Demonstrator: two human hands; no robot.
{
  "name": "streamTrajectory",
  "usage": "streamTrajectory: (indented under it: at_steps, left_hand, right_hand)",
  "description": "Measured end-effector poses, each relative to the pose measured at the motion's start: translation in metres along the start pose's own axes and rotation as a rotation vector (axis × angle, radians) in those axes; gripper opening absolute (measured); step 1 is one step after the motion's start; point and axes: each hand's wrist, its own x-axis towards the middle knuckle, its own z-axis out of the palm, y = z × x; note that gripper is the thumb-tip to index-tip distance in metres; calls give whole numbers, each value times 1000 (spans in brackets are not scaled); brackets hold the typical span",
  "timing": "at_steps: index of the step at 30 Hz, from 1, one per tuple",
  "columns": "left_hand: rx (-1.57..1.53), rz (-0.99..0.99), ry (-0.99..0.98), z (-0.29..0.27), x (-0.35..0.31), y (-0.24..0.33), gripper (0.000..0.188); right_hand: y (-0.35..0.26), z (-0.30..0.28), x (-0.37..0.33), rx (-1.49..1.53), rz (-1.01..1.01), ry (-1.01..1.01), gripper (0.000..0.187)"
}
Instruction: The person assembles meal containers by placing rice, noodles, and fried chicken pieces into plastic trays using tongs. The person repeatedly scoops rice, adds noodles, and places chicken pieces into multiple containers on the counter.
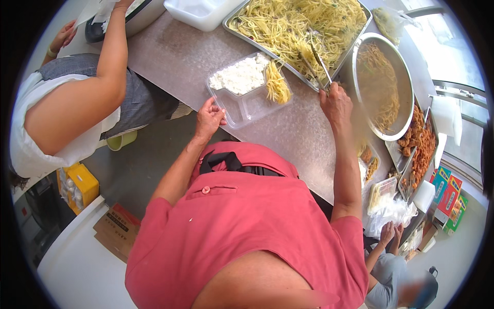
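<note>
My left hand (209,119) pinches the near left corner of a clear plastic takeaway tray (237,114) on the metal table. White rice (239,75) fills its large compartment, and yellow shreds (278,85) lie in the compartment on the right, some over the rim. The near compartments hold nothing. My right hand (337,105) grips metal tongs (319,64) by the handle end. Their tips reach into a big metal tray (368,20) heaped with yellow shredded food (303,26), possibly potato.
Right of the big tray stands a metal bowl (406,92) of brown noodles (381,87). Beyond it are trays of reddish food (419,141). A co-worker (77,108) stands at left; another person (396,273) handles plastic bags (388,216) at lower right. A white container (200,15) sits at the back.
</note>
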Motion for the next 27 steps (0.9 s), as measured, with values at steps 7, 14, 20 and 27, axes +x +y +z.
streamTrajectory:
  at_steps: [7, 14, 20, 27]
  left_hand:
    - [-24, 1, 9, -2, 1, -5, 54]
    - [-18, 8, 1, -2, 1, -4, 53]
    - [-7, 20, 0, -3, 2, -5, 52]
    - [-1, 19, 3, -1, 2, -2, 51]
  right_hand:
    - [2, -26, 4, 241, 74, -18, 23]
    - [-25, -69, -27, 464, 127, -14, 16]
    - [-30, -51, -73, 669, 74, -17, 13]
    - [-25, -25, -94, 546, 49, -176, 24]
